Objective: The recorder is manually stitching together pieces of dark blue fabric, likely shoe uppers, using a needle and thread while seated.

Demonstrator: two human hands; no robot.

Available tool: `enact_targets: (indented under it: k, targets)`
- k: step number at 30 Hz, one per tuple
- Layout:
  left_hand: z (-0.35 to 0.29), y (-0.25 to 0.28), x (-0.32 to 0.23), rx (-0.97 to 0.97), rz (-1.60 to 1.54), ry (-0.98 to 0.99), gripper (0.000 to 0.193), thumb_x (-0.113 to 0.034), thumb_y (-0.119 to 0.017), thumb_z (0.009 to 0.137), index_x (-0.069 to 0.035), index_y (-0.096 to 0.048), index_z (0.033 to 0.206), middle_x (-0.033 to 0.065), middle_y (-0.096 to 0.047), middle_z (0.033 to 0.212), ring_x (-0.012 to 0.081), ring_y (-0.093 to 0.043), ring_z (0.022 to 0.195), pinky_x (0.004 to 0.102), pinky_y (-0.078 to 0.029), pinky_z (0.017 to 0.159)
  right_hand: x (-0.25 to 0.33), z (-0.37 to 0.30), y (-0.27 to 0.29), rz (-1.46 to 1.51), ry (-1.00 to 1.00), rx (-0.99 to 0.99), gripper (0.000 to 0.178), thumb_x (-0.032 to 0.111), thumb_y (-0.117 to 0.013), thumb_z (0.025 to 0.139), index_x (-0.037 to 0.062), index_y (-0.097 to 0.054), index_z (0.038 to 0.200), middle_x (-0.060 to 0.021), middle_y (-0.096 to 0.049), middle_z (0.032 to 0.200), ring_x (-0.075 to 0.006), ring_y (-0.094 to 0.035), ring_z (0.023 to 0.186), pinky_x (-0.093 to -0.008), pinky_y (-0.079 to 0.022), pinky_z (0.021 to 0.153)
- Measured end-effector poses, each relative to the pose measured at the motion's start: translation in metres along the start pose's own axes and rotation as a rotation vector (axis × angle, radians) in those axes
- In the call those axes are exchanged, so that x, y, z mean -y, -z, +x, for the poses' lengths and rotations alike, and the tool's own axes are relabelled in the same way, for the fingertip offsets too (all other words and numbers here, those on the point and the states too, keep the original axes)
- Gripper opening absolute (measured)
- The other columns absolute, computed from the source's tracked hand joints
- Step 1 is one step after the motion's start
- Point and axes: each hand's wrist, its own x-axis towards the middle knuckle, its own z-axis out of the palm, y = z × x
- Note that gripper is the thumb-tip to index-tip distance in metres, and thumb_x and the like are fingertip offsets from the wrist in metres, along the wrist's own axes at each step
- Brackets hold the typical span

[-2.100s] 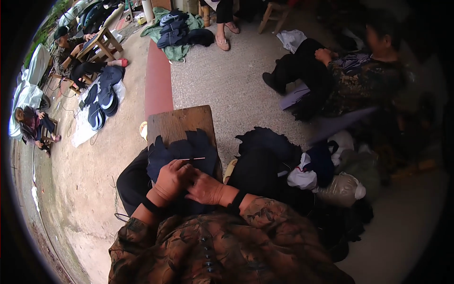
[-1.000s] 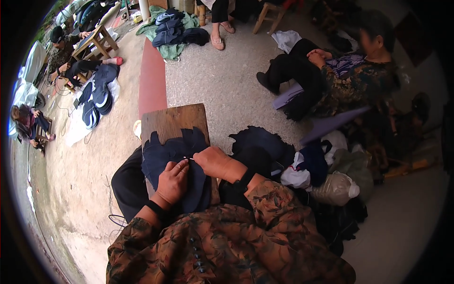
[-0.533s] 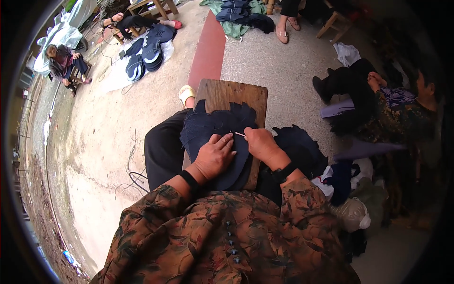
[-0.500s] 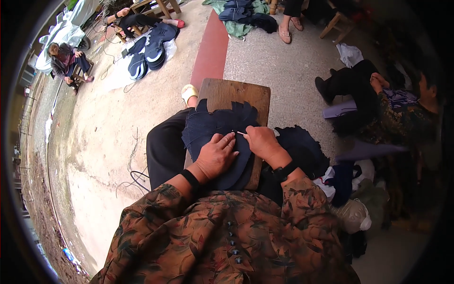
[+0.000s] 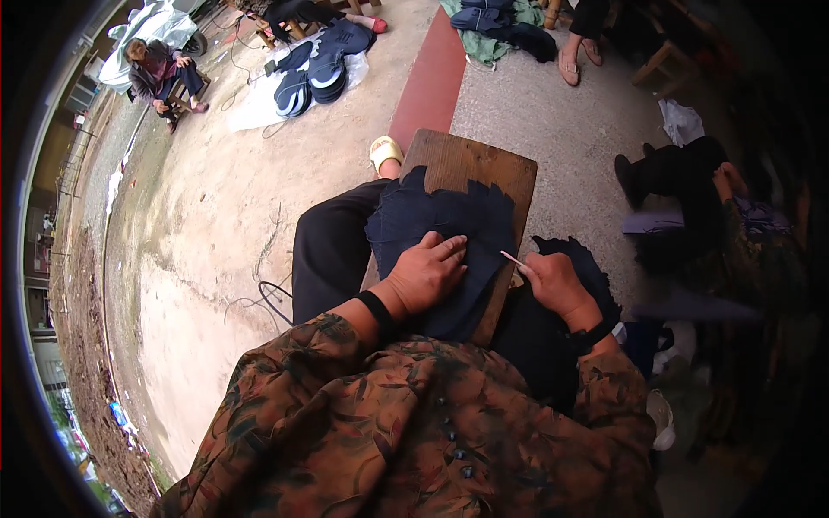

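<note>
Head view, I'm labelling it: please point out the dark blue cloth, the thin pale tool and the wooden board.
Dark blue cloth (image 5: pixel 480 228), head view: near its middle.
Thin pale tool (image 5: pixel 513 258), head view: its exposed shaft.
Wooden board (image 5: pixel 475 156), head view: its bare far end.

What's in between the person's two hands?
In the head view: dark blue cloth, some wooden board, and a thin pale stick held by the right hand.

Outdr work yd (image 5: pixel 190 345), concrete flr (image 5: pixel 216 198), cloth piles (image 5: pixel 326 71)
</note>
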Motion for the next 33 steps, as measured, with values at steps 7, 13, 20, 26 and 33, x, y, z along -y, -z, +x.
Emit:
enact_targets:
  k: [7,13,20,26,33]
  targets:
    - [0.0,0.002,0.001,0.009,0.023,-0.016,0.027,-0.017,-0.066,0.079,-0.003,-0.066,0.102,0.0102,-0.063,0.115,0.0237,-0.057,0.095,0.0315,-0.048,0.083,0.034,0.033,-0.035,0.84,-0.208,-0.45,0.014,0.006,-0.059,0.09,0.0007,-0.055,0.077,-0.0079,-0.064,0.089,-0.0166,-0.065,0.081,-0.0284,-0.049,0.055]
    - [-0.002,-0.002,0.001,-0.009,0.019,0.007,0.028,-0.015,-0.067,0.078,-0.005,-0.066,0.104,0.0084,-0.062,0.117,0.0235,-0.057,0.094,0.0312,-0.049,0.082,0.063,0.064,-0.074,1.632,-0.341,-0.46,0.022,0.02,-0.051,0.099,0.006,-0.052,0.083,-0.0118,-0.066,0.08,-0.0187,-0.069,0.071,-0.0238,-0.056,0.053]
    - [-0.005,-0.005,0.004,-0.045,-0.006,-0.009,0.027,-0.015,-0.064,0.081,0.001,-0.065,0.103,0.013,-0.063,0.114,0.0256,-0.058,0.093,0.0321,-0.048,0.083,0.01,0.023,-0.042,1.322,-0.548,-0.935,0.03,0.02,-0.048,0.1,0.0137,-0.039,0.073,0.0057,-0.027,0.054,-0.0043,-0.026,0.041,-0.0232,-0.018,0.038]
    - [-0.005,-0.009,0.007,-0.052,0.051,0.0,0.027,-0.016,-0.064,0.081,0.001,-0.065,0.102,0.0141,-0.063,0.114,0.0261,-0.057,0.095,0.0323,-0.047,0.085,-0.041,-0.058,0.041,1.312,-0.495,-1.222,0.025,0.02,-0.048,0.1,0.0121,-0.044,0.076,0.0031,-0.033,0.06,-0.0063,-0.026,0.043,-0.0226,-0.021,0.04]
    - [-0.006,-0.01,0.008,-0.061,0.038,-0.012,0.027,-0.016,-0.064,0.081,0.001,-0.066,0.101,0.0145,-0.063,0.115,0.0256,-0.057,0.097,0.0325,-0.046,0.087,-0.071,-0.1,0.056,1.383,-0.278,-1.095,0.021,0.019,-0.048,0.099,0.0065,-0.049,0.081,0.0009,-0.037,0.064,-0.007,-0.032,0.051,-0.0236,-0.028,0.048]
